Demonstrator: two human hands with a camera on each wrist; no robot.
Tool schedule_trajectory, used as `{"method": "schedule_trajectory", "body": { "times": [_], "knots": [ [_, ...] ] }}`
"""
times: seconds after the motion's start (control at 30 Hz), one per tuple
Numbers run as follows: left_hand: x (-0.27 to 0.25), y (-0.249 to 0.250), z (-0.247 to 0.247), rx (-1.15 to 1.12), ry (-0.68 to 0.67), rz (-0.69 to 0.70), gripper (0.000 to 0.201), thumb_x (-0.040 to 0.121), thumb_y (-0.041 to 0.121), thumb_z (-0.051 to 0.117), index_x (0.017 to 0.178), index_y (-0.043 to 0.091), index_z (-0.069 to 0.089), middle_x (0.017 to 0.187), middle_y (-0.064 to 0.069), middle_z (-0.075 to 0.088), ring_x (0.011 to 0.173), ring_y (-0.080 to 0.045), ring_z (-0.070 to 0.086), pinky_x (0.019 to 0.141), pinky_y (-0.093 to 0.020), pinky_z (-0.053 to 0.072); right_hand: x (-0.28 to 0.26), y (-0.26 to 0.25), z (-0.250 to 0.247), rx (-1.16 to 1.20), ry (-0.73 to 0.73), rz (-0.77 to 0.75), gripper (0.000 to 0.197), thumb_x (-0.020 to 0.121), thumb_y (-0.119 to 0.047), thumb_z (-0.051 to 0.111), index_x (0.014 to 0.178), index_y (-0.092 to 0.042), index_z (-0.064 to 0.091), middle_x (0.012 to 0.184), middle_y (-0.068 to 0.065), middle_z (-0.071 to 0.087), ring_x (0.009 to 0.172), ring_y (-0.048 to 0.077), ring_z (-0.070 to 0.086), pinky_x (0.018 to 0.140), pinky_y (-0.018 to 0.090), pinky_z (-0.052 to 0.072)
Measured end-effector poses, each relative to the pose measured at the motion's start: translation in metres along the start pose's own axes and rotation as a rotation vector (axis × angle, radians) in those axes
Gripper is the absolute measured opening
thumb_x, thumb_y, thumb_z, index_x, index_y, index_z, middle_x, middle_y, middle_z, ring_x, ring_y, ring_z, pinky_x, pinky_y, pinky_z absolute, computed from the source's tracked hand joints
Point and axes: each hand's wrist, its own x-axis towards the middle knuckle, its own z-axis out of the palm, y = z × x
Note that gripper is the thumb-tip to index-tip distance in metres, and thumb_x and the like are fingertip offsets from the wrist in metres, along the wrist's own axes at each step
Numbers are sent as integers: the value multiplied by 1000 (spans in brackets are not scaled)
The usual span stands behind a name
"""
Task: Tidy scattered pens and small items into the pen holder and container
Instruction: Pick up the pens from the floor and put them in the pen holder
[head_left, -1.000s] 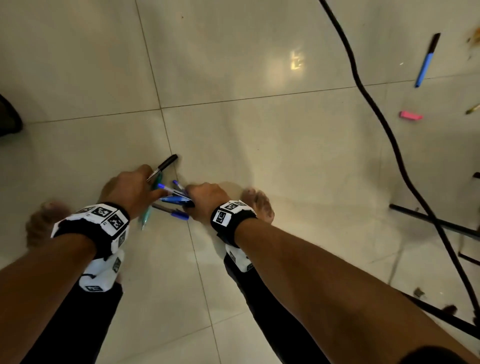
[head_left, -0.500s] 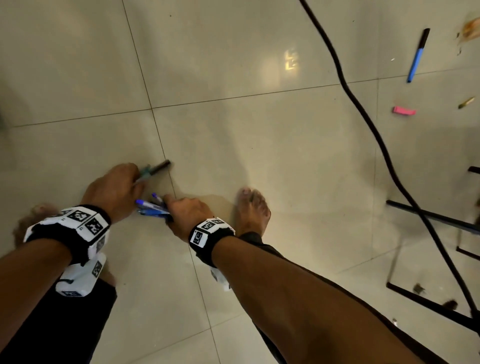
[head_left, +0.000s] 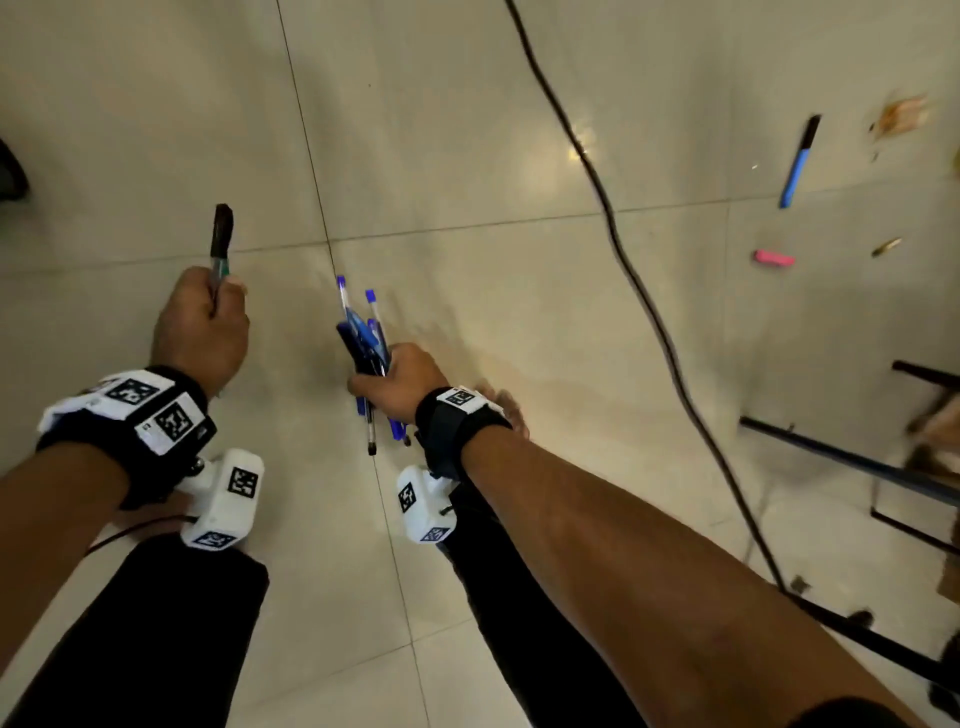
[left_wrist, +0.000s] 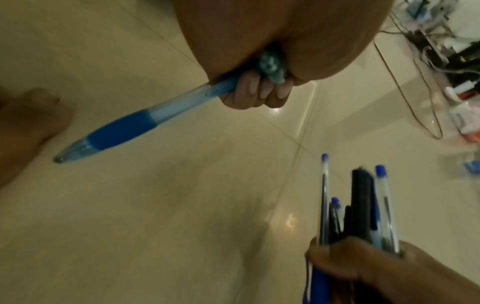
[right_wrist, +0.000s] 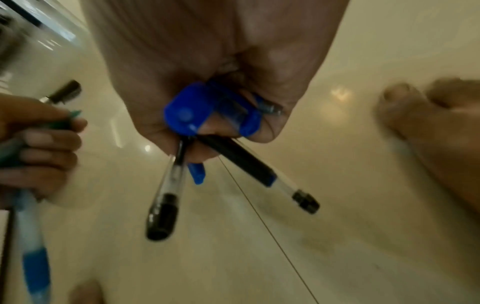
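Note:
My left hand (head_left: 202, 322) grips a black-capped pen (head_left: 221, 234) that points up and away. The left wrist view shows the same hand (left_wrist: 259, 92) also holding a clear blue pen with a blue grip (left_wrist: 122, 129), tip angled down. To its right, my right hand (head_left: 400, 384) grips a bundle of several blue and black pens (head_left: 363, 338), held upright above the tiled floor. In the right wrist view the bundle (right_wrist: 166, 205) fans out below the fingers (right_wrist: 207, 61). No pen holder or container is in view.
On the floor at the far right lie a blue marker (head_left: 799, 161), a pink item (head_left: 773, 257), a small brass piece (head_left: 885, 247) and an orange scrap (head_left: 898, 117). A black cable (head_left: 623, 249) runs across the tiles. Dark metal legs (head_left: 841, 457) stand at right.
Both hands have lifted off the floor and moved apart. The pens they gathered now stand upright in each hand instead of lying low between them.

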Motion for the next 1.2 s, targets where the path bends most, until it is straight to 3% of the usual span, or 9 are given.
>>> {"method": "schedule_trajectory", "body": {
  "times": [0.07,0.2,0.33,0.43,0.67,0.73,0.8,0.97,1.2],
  "knots": [
    [-9,18,-5,-78,-25,-3,38,90,54,39,88,18,50,73,-8,59,67,-32,54,66,-45,46,-12,-20,-22,100,21,-26,19,76,-28,71,69,-12,63,65,8,66,59,24,63,65,40,58],
    [-21,46,-27,-196,-132,45,37,87,63,40,77,28,45,60,-2,46,57,-24,42,58,-45,40,-33,-69,-53,184,-1,-66,23,81,-23,72,64,-16,59,57,-2,59,52,15,55,55,25,49],
    [-23,63,-61,-302,-121,22,27,95,49,44,80,26,48,60,-1,40,51,-21,38,51,-33,39,-37,-117,-56,200,-14,-83,19,82,-27,72,74,-13,63,64,0,64,58,16,59,60,26,49],
    [-24,69,-93,-504,-59,-76,23,102,30,42,81,25,50,59,-1,34,42,-6,35,40,-17,32,-38,-147,-42,215,-52,-55,19,83,-28,71,72,-14,63,63,-2,64,57,13,59,59,24,49],
    [-4,53,-175,-991,103,-350,25,103,36,40,86,20,50,46,12,38,40,-2,37,40,-14,31,-46,-176,34,195,-52,21,21,84,-31,68,69,-17,65,81,11,73,76,29,70,78,41,59],
    [0,54,-183,-1085,123,-367,25,103,36,40,86,20,48,48,10,38,42,-3,37,41,-15,32,-49,-179,53,230,-25,42,24,85,-30,66,67,-15,65,70,8,71,63,25,67,64,34,58],
    [2,54,-184,-1159,126,-401,25,103,36,40,86,19,47,49,9,38,43,-3,37,41,-15,33,-52,-184,71,270,0,54,27,87,-30,66,64,-16,62,61,3,62,51,18,56,48,23,46],
    [-9,61,-169,-1115,142,-393,25,103,31,42,86,16,51,51,5,39,41,-5,40,41,-17,35,-50,-210,97,289,128,29,16,87,-29,66,77,-16,64,79,9,67,71,26,63,66,35,53],
    [5,52,-207,-1047,289,-318,22,102,31,44,87,18,53,56,3,39,44,-6,41,42,-19,35,-49,-209,86,154,116,28,26,84,-36,67,73,-13,66,70,7,68,64,26,64,61,38,54]
  ]
}}
